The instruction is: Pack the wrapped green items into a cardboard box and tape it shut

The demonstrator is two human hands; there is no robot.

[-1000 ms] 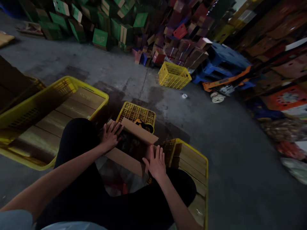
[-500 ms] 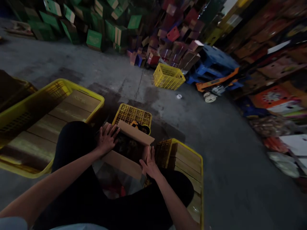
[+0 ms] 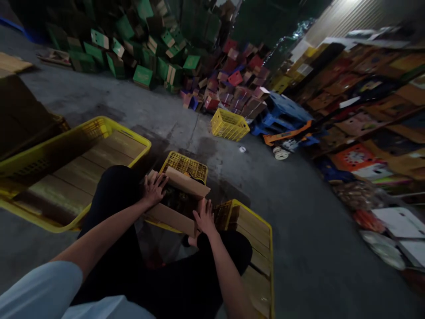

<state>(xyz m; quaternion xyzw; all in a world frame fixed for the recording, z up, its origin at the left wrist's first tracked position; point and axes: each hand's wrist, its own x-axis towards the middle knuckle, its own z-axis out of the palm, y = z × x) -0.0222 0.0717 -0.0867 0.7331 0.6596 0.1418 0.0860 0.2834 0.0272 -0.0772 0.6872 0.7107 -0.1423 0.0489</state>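
A brown cardboard box with its flaps up rests between my knees, on a small yellow crate. My left hand lies on the box's left side, fingers spread over the flap edge. My right hand presses flat against the box's right side, fingers stretched out. The far flap stands open above dark contents that I cannot make out.
A large yellow crate lined with cardboard stands at my left, another at my right. Farther off are an empty yellow crate, piled green and red boxes, blue pallets and stacked cartons along the right.
The view has tilted up and drawn back. Both hands have kept their places on the box's sides; the right hand has slid slightly lower along the right wall.
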